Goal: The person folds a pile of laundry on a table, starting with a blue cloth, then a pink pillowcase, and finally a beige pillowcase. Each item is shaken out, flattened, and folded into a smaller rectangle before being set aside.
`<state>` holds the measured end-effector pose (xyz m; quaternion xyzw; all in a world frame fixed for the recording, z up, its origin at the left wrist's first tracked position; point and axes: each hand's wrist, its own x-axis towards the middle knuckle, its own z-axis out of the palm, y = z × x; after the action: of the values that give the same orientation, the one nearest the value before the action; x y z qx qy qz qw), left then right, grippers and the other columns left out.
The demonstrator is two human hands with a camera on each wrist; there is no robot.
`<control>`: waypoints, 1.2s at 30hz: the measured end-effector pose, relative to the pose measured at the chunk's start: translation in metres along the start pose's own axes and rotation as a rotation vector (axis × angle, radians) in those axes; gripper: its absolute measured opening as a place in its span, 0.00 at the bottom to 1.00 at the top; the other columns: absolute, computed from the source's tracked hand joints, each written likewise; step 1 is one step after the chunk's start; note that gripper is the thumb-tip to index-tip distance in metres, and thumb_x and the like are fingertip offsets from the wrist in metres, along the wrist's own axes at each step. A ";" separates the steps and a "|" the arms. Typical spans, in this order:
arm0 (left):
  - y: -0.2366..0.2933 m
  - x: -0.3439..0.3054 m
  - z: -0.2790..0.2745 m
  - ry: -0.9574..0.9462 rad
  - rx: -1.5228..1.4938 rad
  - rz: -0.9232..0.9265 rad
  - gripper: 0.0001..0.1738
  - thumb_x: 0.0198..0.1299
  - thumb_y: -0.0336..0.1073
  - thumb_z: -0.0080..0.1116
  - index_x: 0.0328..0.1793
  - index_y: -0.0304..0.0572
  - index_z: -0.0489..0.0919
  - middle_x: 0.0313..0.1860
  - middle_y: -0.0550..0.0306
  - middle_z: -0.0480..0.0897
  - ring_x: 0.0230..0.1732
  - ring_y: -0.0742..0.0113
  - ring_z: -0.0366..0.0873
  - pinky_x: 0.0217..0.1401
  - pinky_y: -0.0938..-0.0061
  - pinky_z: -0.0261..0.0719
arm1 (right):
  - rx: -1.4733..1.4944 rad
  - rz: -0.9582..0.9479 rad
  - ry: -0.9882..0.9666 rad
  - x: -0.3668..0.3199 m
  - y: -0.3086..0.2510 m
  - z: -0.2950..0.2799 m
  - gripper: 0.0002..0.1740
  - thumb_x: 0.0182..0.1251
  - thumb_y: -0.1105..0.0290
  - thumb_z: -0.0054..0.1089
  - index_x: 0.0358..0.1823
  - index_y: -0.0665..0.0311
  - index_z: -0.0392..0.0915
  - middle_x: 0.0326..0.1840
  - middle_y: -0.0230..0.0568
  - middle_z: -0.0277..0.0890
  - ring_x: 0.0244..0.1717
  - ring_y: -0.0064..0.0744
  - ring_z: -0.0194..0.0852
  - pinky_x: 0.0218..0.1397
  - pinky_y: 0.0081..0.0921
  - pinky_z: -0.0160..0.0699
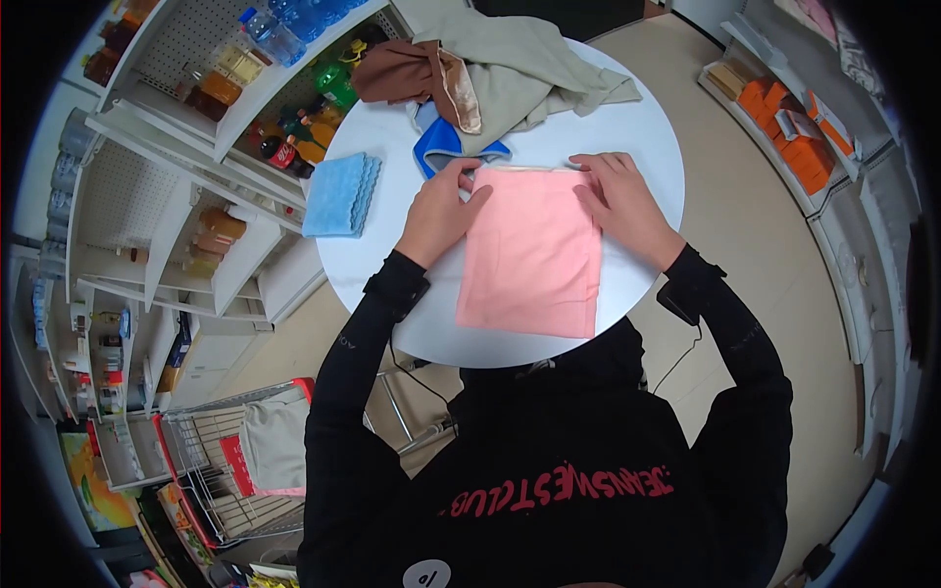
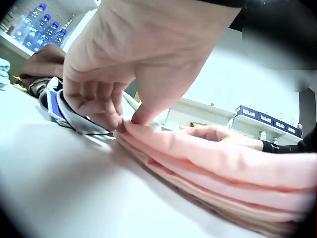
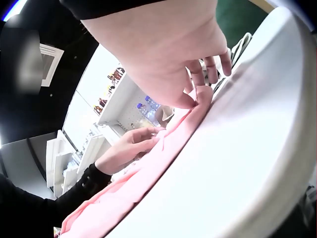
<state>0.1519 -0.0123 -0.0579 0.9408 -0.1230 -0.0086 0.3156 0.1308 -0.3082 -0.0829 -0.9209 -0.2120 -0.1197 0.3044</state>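
A pink cloth [image 1: 534,255], folded into a rectangle of several layers, lies on the white round table [image 1: 368,284]. At its far left corner, my left hand [image 1: 441,211] pinches the edge between thumb and fingers; the left wrist view shows the thumb tip pressed to the fold [image 2: 198,153]. My right hand [image 1: 627,201] grips the far right corner, thumb on top and fingers over the far edge. Just beyond the left fingertips is a blue and grey cloth [image 1: 441,147].
A light blue stack of cloth [image 1: 338,196] sits at the table's left. Grey-green fabric [image 1: 549,78] and a brown cloth [image 1: 402,78] are heaped at the far side. Bottle shelves [image 1: 235,88] stand left, and a shopping cart [image 1: 211,461] is at lower left.
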 end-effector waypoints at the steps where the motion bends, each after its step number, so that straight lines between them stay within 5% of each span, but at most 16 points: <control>1: 0.001 0.006 0.000 -0.012 -0.013 0.006 0.26 0.67 0.42 0.70 0.67 0.39 0.79 0.47 0.51 0.85 0.37 0.60 0.83 0.44 0.68 0.82 | 0.064 0.079 -0.051 0.002 0.002 -0.001 0.22 0.70 0.74 0.60 0.66 0.61 0.79 0.60 0.45 0.79 0.70 0.50 0.70 0.70 0.42 0.74; 4: 0.002 0.020 0.002 -0.049 -0.031 0.027 0.26 0.67 0.39 0.71 0.68 0.38 0.79 0.49 0.52 0.84 0.38 0.64 0.82 0.43 0.71 0.82 | 0.147 0.180 -0.090 0.008 0.008 -0.008 0.23 0.68 0.76 0.60 0.65 0.60 0.79 0.59 0.46 0.78 0.67 0.50 0.71 0.68 0.41 0.75; 8: -0.004 0.010 0.009 -0.041 -0.013 0.029 0.26 0.69 0.39 0.66 0.70 0.40 0.77 0.60 0.46 0.82 0.55 0.54 0.83 0.59 0.64 0.82 | 0.134 0.112 -0.057 -0.003 0.007 -0.006 0.24 0.67 0.77 0.60 0.66 0.60 0.79 0.62 0.46 0.77 0.68 0.50 0.71 0.70 0.41 0.75; 11: 0.007 -0.014 -0.005 0.119 0.173 0.510 0.29 0.71 0.38 0.65 0.77 0.41 0.74 0.71 0.44 0.77 0.71 0.48 0.77 0.74 0.58 0.75 | 0.023 -0.077 0.068 -0.014 0.004 -0.007 0.26 0.68 0.77 0.58 0.68 0.60 0.78 0.67 0.46 0.77 0.71 0.51 0.71 0.73 0.43 0.74; 12: 0.013 -0.026 -0.008 0.114 0.172 0.506 0.29 0.71 0.38 0.65 0.77 0.41 0.74 0.71 0.44 0.77 0.71 0.48 0.77 0.74 0.58 0.75 | 0.032 -0.160 0.007 -0.017 -0.003 -0.017 0.26 0.69 0.76 0.59 0.70 0.60 0.77 0.71 0.44 0.75 0.75 0.51 0.68 0.76 0.44 0.72; 14: 0.023 -0.056 -0.009 -0.212 0.216 0.603 0.34 0.72 0.40 0.65 0.81 0.42 0.70 0.83 0.45 0.67 0.84 0.44 0.63 0.86 0.52 0.61 | 0.052 -0.330 -0.122 -0.025 -0.012 -0.031 0.28 0.72 0.73 0.59 0.74 0.58 0.75 0.79 0.42 0.70 0.81 0.51 0.64 0.82 0.45 0.67; 18: 0.014 -0.093 0.017 -0.262 0.298 0.551 0.40 0.69 0.46 0.68 0.83 0.43 0.68 0.88 0.48 0.61 0.87 0.43 0.57 0.88 0.50 0.57 | 0.006 -0.204 -0.372 -0.046 0.001 -0.016 0.30 0.76 0.67 0.60 0.78 0.56 0.72 0.86 0.36 0.63 0.88 0.48 0.53 0.88 0.48 0.58; 23: 0.016 -0.098 -0.003 -0.257 0.261 0.564 0.40 0.65 0.47 0.72 0.81 0.46 0.71 0.84 0.51 0.67 0.85 0.47 0.61 0.87 0.52 0.59 | -0.073 -0.253 -0.317 -0.047 0.000 -0.021 0.32 0.77 0.60 0.62 0.79 0.55 0.71 0.86 0.35 0.64 0.88 0.45 0.54 0.90 0.48 0.54; 26: 0.008 -0.105 -0.014 -0.336 0.354 0.711 0.32 0.63 0.44 0.73 0.72 0.46 0.80 0.73 0.53 0.77 0.75 0.50 0.73 0.82 0.54 0.67 | 0.056 -0.450 -0.421 -0.049 -0.012 -0.041 0.34 0.75 0.57 0.64 0.80 0.56 0.70 0.84 0.36 0.66 0.87 0.44 0.56 0.90 0.48 0.54; 31: -0.001 -0.111 0.000 -0.225 0.384 0.770 0.23 0.61 0.39 0.75 0.62 0.48 0.85 0.61 0.58 0.84 0.66 0.56 0.79 0.75 0.58 0.73 | 0.189 -0.475 -0.563 -0.067 -0.025 -0.041 0.36 0.72 0.56 0.66 0.80 0.54 0.71 0.85 0.35 0.65 0.86 0.41 0.58 0.89 0.48 0.55; 34: 0.016 -0.105 -0.011 -0.336 0.037 0.360 0.20 0.58 0.37 0.77 0.57 0.48 0.87 0.57 0.59 0.86 0.63 0.56 0.82 0.72 0.59 0.75 | 0.135 -0.371 -0.458 -0.071 -0.035 -0.032 0.31 0.71 0.61 0.67 0.75 0.55 0.77 0.79 0.36 0.74 0.81 0.43 0.68 0.87 0.47 0.61; 36: 0.022 -0.098 -0.014 -0.334 -0.008 0.431 0.21 0.58 0.38 0.77 0.57 0.47 0.86 0.56 0.58 0.86 0.61 0.56 0.82 0.71 0.59 0.75 | 0.162 -0.350 -0.417 -0.074 -0.028 -0.024 0.29 0.71 0.63 0.66 0.73 0.56 0.78 0.75 0.36 0.77 0.78 0.43 0.71 0.86 0.47 0.64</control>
<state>0.0529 0.0025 -0.0398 0.8772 -0.3707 -0.0969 0.2892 0.0500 -0.3261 -0.0761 -0.8476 -0.4348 0.0389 0.3016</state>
